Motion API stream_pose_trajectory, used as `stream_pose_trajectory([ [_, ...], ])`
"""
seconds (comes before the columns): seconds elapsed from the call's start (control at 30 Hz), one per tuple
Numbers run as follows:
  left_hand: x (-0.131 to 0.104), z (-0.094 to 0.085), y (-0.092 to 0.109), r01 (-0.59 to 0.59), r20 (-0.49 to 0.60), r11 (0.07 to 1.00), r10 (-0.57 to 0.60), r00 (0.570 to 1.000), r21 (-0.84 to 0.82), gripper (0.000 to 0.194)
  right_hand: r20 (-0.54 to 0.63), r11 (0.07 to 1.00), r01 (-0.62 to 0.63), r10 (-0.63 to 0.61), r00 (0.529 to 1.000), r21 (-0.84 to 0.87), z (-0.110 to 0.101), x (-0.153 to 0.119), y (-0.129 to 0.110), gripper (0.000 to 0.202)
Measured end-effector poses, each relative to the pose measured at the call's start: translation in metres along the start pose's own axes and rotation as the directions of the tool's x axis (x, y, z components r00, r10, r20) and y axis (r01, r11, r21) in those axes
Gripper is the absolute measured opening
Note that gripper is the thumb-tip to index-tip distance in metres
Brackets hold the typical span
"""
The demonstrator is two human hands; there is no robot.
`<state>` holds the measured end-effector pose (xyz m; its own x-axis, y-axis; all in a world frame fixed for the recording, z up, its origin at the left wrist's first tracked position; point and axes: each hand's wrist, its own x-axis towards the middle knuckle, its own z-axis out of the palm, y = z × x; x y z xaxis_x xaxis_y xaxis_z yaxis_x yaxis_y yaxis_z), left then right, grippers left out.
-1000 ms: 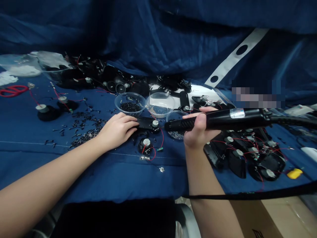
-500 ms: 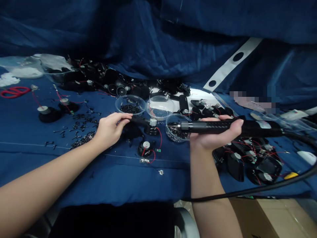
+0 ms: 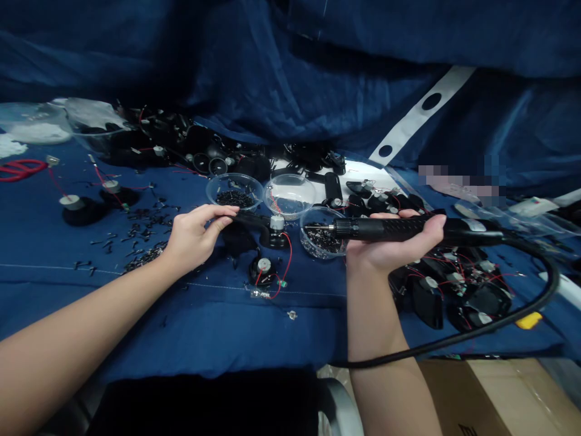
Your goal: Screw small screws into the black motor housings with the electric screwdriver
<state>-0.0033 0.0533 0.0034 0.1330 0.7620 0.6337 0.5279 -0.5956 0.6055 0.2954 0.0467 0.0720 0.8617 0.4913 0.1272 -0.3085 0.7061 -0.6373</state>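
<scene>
Between thumb and fingers, my left hand (image 3: 195, 235) pinches the end of a black handle-shaped part (image 3: 255, 223), which carries a small silver motor (image 3: 276, 223) with a red wire. My right hand (image 3: 394, 245) is wrapped round a black electric screwdriver (image 3: 390, 228), palm up, its thin bit pointing left over a clear bowl of small screws (image 3: 323, 247). Below the held part lies a round black piece with a motor (image 3: 264, 264) and red wires. Two more clear bowls stand behind, one with black pieces (image 3: 235, 198), the other (image 3: 290, 200) nearly see-through.
Loose black pieces (image 3: 140, 236) are scattered at the left, near red scissors (image 3: 22, 169). Wired black assemblies (image 3: 429, 303) crowd the right side. The screwdriver's thick cable (image 3: 454, 342) loops over my right forearm. A person's blurred hand (image 3: 449, 183) is at the back right.
The view has shifted slightly, moving most things a little left. The screwdriver's rear end and cable have swung, the cable now curving in a tighter loop. Both hands keep their holds.
</scene>
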Motion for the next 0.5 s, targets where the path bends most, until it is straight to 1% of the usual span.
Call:
stream_pose_trajectory([
  [0.2, -0.0006, 0.0005, 0.0003, 0.007, 0.0, 1.0, -0.007, 1.0, -0.001, 0.015, 0.025, 0.999, -0.02, 0.019, 0.999, 0.032, -0.0003, 0.0007, 0.0012, 0.043],
  [0.37, -0.0007, 0.0008, 0.0006, 0.012, -0.002, 1.0, -0.012, 1.0, -0.007, 0.015, 0.018, 0.998, -0.05, 0.049, 0.999, 0.03, -0.0007, 0.0014, 0.0003, 0.045],
  [0.5, -0.0008, 0.0011, 0.0008, 0.0, -0.01, 1.0, 0.0, 1.0, -0.004, 0.015, 0.005, 0.998, -0.043, 0.042, 0.999, 0.044, -0.0015, 0.002, -0.0009, 0.044],
])
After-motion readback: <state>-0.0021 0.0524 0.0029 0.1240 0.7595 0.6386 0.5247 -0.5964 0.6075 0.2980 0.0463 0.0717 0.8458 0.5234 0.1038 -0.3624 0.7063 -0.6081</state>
